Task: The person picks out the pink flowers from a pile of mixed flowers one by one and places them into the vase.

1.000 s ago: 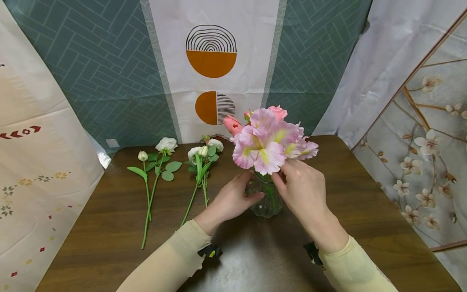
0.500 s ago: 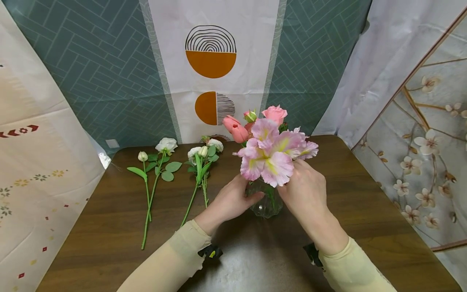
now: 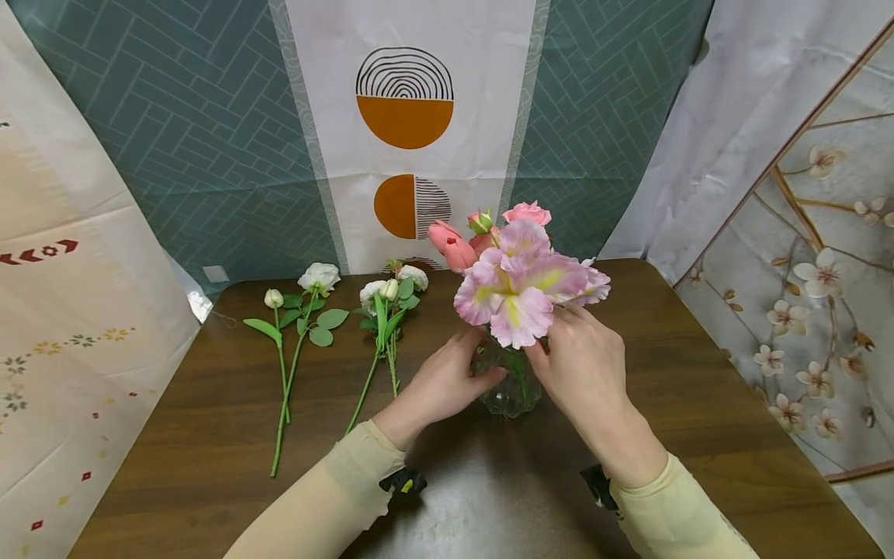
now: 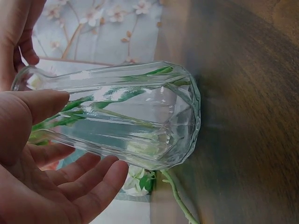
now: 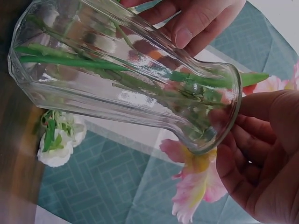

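A clear glass vase (image 3: 512, 388) stands upright on the table, with green stems (image 5: 107, 65) inside it. My left hand (image 3: 443, 380) holds its near-left side, with the thumb across one face and the fingers curved along another in the left wrist view. At the vase's mouth, my right hand (image 3: 583, 361) pinches a flower stem between thumb and fingers; the petals partly hide this in the head view. Above the rim spreads a large pink-and-yellow iris (image 3: 520, 279). Pink tulips (image 3: 452, 247), a pink rose (image 3: 527, 212) and a small bud (image 3: 479, 223) rise behind it.
Left of the vase on the wooden table (image 3: 209, 435) lie two groups of white flowers: a rose (image 3: 319, 277) with a bud (image 3: 274, 299), and a cluster (image 3: 391, 291) nearer the vase. Patterned cloths (image 3: 230, 116) hang behind and at both sides.
The iris first swung lower and to the right, uncovering the tulips and bud, then lifted slightly. My right hand shifted a little at the mouth; the left hand and vase stayed put.
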The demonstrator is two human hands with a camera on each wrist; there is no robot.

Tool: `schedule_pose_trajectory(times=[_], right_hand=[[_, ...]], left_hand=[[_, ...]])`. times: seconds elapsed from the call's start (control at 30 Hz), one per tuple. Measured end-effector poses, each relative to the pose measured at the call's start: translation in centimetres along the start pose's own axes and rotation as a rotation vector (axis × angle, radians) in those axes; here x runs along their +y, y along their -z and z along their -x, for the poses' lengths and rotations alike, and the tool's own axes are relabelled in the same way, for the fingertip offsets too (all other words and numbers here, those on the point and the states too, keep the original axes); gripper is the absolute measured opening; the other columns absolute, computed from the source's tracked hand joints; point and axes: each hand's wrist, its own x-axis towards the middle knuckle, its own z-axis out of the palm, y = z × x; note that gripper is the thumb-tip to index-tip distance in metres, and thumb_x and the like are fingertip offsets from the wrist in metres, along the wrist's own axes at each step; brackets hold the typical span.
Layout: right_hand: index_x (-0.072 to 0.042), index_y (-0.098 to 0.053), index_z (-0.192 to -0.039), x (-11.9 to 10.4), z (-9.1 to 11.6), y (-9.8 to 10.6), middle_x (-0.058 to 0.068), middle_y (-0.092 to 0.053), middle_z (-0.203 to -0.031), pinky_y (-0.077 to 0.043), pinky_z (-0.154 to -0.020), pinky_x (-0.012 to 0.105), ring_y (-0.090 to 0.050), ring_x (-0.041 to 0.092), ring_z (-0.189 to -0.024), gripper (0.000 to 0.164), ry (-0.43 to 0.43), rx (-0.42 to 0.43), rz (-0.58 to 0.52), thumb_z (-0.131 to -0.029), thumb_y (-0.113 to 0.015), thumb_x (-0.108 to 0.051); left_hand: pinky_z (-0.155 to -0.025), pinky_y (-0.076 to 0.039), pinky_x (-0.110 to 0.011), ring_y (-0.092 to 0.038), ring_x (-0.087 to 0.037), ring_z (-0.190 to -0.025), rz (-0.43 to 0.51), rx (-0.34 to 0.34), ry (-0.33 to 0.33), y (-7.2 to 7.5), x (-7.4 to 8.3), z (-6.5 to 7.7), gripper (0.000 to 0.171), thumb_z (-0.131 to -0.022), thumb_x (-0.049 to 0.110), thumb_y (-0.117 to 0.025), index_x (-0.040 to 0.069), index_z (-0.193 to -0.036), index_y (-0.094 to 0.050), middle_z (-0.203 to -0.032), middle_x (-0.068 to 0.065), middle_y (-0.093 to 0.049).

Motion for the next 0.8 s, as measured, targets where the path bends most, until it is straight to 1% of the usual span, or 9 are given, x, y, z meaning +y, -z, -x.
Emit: schedule_pose_trajectory(times=[0.1,0.17,0.27,0.37,0.5,0.6,0.67,0.73,0.8], right_hand=[[-0.005,-0.079,-0.1,0.03,0.0,-0.03,0.012,-0.077,-0.088,-0.057,-0.058,0.053,-0.074,0.036,-0.094,0.022,0.005,0.009,-0.005,-0.088,-0.092,-0.017],[-0.006,-0.079,-0.102,0.05,0.0,-0.04,0.011,-0.078,-0.091,-0.057,-0.058,0.053,-0.074,0.036,-0.093,0.023,0.004,0.011,-0.01,-0.088,-0.093,-0.017],[-0.008,-0.078,-0.104,0.04,-0.01,-0.01,0.011,-0.076,-0.09,-0.056,-0.057,0.053,-0.073,0.036,-0.09,0.024,-0.003,0.008,-0.012,-0.088,-0.094,-0.017],[-0.008,-0.077,-0.104,0.03,-0.05,0.04,0.01,-0.075,-0.088,-0.056,-0.057,0.053,-0.073,0.036,-0.089,0.025,-0.012,0.003,-0.012,-0.087,-0.094,-0.015],[-0.007,-0.073,-0.094,0.01,0.01,0.06,0.01,-0.073,-0.083,-0.055,-0.056,0.054,-0.072,0.037,-0.088,0.021,-0.022,-0.001,-0.01,-0.082,-0.091,-0.006],[-0.007,-0.07,-0.088,0.05,0.15,-0.03,0.01,-0.07,-0.079,-0.054,-0.054,0.055,-0.072,0.039,-0.082,0.02,-0.023,0.011,-0.016,-0.081,-0.088,-0.001],[-0.006,-0.07,-0.086,0.1,0.24,-0.15,0.011,-0.068,-0.076,-0.053,-0.052,0.056,-0.07,0.04,-0.077,0.017,-0.018,0.03,-0.017,-0.082,-0.086,-0.001],[-0.005,-0.072,-0.088,0.15,0.32,-0.3,0.012,-0.068,-0.076,-0.052,-0.051,0.057,-0.069,0.042,-0.073,0.014,-0.006,0.057,-0.021,-0.084,-0.085,-0.001],[-0.005,-0.071,-0.086,0.2,0.38,-0.41,0.012,-0.067,-0.073,-0.051,-0.049,0.057,-0.068,0.043,-0.069,0.013,0.006,0.08,-0.018,-0.084,-0.083,-0.001]], left_hand=[[-0.099,-0.058,-0.054,-0.069,-0.034,-0.123,-0.001,0.005,-0.002,0.02,0.01,0.04,0.07,-0.102,0.027,-0.081,0.013,-0.163,-0.05,-0.152,-0.011,-0.061],[-0.1,-0.058,-0.053,-0.068,-0.033,-0.126,-0.003,0.01,-0.006,0.01,-0.01,0.05,0.073,-0.102,0.027,-0.081,0.014,-0.166,-0.047,-0.157,-0.01,-0.058],[-0.102,-0.058,-0.053,-0.067,-0.033,-0.13,-0.002,0.015,-0.014,-0.02,-0.05,0.05,0.076,-0.102,0.026,-0.082,0.015,-0.167,-0.045,-0.162,-0.008,-0.054],[-0.101,-0.058,-0.053,-0.067,-0.032,-0.129,-0.002,0.019,-0.02,-0.03,-0.04,0.0,0.075,-0.102,0.025,-0.082,0.015,-0.166,-0.046,-0.162,-0.008,-0.054],[-0.1,-0.059,-0.052,-0.068,-0.031,-0.125,0.0,0.013,-0.014,-0.03,-0.01,-0.09,0.074,-0.102,0.026,-0.083,0.016,-0.166,-0.047,-0.157,-0.008,-0.058],[-0.102,-0.058,-0.053,-0.067,-0.033,-0.128,-0.001,0.007,-0.004,-0.06,-0.03,-0.12,0.074,-0.101,0.027,-0.083,0.016,-0.166,-0.047,-0.158,-0.009,-0.058],[-0.104,-0.057,-0.054,-0.067,-0.034,-0.13,-0.001,0.006,0.001,-0.09,-0.06,-0.12,0.073,-0.101,0.027,-0.082,0.016,-0.165,-0.048,-0.158,-0.009,-0.057],[-0.104,-0.057,-0.055,-0.066,-0.036,-0.132,0.0,0.006,0.005,-0.11,-0.06,-0.12,0.071,-0.101,0.027,-0.082,0.016,-0.164,-0.05,-0.158,-0.01,-0.057],[-0.104,-0.057,-0.056,-0.067,-0.037,-0.131,0.001,0.004,0.007,-0.13,-0.03,-0.1,0.07,-0.101,0.027,-0.082,0.016,-0.163,-0.051,-0.157,-0.01,-0.058]])
